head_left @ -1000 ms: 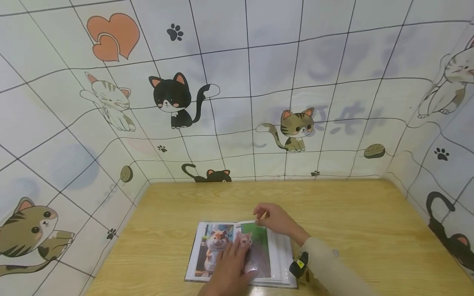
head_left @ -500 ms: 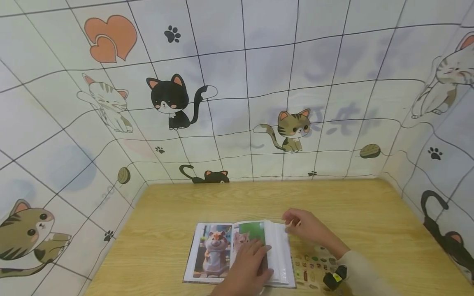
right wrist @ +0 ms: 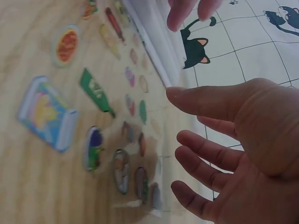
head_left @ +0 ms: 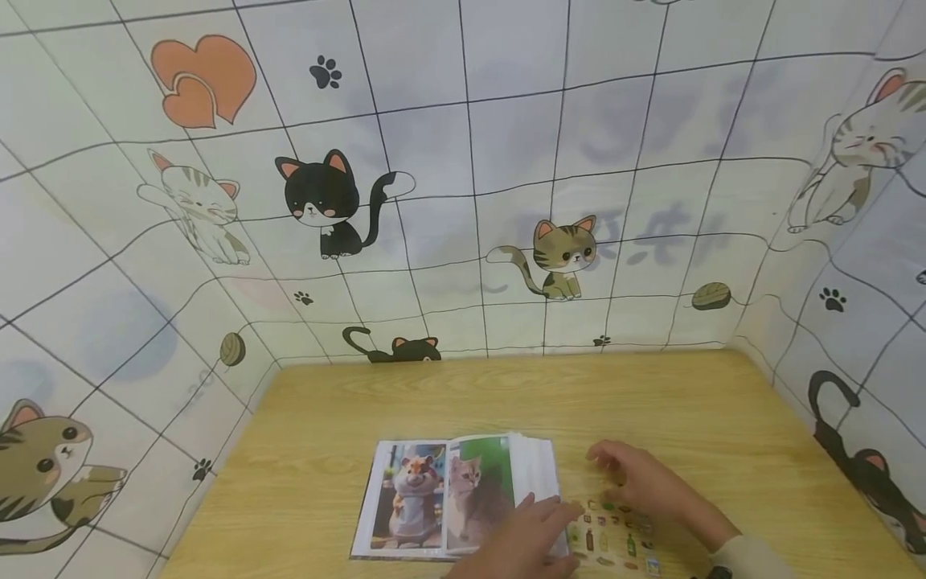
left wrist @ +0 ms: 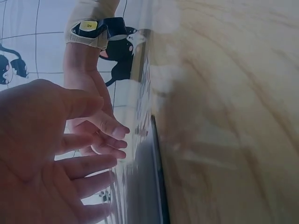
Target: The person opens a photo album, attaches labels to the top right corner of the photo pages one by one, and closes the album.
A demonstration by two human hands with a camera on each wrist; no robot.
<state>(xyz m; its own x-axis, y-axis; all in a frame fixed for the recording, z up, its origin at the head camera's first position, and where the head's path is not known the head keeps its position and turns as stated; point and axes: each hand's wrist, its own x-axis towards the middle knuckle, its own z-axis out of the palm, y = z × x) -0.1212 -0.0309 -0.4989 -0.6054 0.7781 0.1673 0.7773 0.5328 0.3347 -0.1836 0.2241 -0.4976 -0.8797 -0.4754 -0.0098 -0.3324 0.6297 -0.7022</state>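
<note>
A: Head view placement?
B: Above the tabletop [head_left: 405,394], facing forward and down, set well back; wall [head_left: 434,104] fills the upper part.
A: Left wrist view?
B: Low and close at the left hand [left wrist: 42,149], turned sideways (tabletop at right, wall at left), right hand [left wrist: 96,126] beyond.
A: Right wrist view?
B: Close to the right hand, also tipped; tabletop at left, wall at right. Shares the sticker sheet [right wrist: 95,92] with the head view, seen much larger.

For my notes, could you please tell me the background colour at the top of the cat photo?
Green; the head view shows the cat photo best.
</note>
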